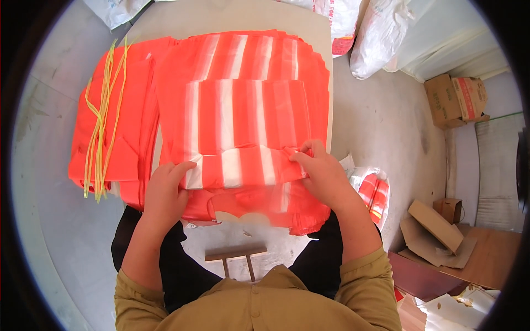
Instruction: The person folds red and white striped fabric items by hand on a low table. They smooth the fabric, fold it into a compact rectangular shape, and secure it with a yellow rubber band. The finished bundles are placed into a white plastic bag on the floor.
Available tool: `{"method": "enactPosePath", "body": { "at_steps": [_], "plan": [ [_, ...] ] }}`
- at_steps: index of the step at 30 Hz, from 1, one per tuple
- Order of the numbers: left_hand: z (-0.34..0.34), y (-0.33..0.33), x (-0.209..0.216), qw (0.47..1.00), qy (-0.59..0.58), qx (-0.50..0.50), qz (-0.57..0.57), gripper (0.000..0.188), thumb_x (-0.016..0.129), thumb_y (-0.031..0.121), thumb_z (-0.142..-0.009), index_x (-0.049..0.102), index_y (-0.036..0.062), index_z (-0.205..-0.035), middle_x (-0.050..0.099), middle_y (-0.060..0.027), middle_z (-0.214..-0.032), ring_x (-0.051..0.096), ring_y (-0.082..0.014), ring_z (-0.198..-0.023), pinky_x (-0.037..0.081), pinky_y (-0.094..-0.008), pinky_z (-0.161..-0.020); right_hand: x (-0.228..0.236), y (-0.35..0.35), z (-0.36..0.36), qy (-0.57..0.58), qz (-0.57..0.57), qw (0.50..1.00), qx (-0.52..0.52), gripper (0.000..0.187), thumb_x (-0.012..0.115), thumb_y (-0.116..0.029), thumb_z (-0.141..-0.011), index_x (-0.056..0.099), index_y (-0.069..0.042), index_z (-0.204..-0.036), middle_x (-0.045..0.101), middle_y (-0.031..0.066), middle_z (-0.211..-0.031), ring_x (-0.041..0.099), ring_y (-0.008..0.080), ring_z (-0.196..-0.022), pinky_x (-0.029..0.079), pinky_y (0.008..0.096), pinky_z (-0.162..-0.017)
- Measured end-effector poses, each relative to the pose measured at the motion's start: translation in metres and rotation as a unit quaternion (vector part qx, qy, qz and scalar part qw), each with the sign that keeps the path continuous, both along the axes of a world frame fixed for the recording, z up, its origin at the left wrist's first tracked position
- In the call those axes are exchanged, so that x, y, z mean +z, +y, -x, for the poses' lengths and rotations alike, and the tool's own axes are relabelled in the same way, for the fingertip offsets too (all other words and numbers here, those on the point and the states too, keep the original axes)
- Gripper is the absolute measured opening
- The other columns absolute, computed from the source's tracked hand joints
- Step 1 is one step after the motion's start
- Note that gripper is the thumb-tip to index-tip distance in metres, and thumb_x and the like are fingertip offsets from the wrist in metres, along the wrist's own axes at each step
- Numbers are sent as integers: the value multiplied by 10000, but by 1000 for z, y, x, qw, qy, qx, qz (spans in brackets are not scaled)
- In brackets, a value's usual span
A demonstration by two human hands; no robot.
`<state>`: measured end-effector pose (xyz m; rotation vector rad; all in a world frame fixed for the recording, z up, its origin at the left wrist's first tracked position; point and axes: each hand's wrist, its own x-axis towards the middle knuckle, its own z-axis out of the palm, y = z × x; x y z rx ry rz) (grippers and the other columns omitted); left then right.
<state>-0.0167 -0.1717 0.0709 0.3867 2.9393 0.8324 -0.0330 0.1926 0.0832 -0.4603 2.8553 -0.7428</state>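
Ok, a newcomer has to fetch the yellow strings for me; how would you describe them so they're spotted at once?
At the tan table, find the plain red stack on the left, beside the red-and-white striped pile. The yellow strings lie in a loose bundle along that stack, thin bright strands against its broad red surface.

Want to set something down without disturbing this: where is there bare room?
Tabletop shows bare beyond the striped stack. Grey floor shows bare between the tabletop's right edge and the cardboard box. It is crowded nearer: the left hand and right hand grip the top striped sheet, and yellow cords lie across the red stack at left.
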Motion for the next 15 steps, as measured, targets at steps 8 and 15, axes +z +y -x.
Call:
{"method": "enactPosePath", "body": {
  "at_steps": [8,15],
  "plan": [
    [3,-13,-1,996,-36,32,-74,447,659,-122,-786,719,50,-1194,547,-123,-939,582,-310,-939,490,-373,-847,0,11,3,77,23,996,26,471,742,30,-763,741,-137,-1204,622,106,-1239,651,362,-1079,557,430,-875],
    [11,-20,-4,983,123,-21,-132,138,676,-41,-892,696,-2,-1022,631,-74,-997,606,-227,-925,486,-321,-842,4,32,9,55,127,990,21,335,691,86,-836,743,-70,-1128,673,41,-1202,629,235,-1057,539,365,-861]
  ]
}}
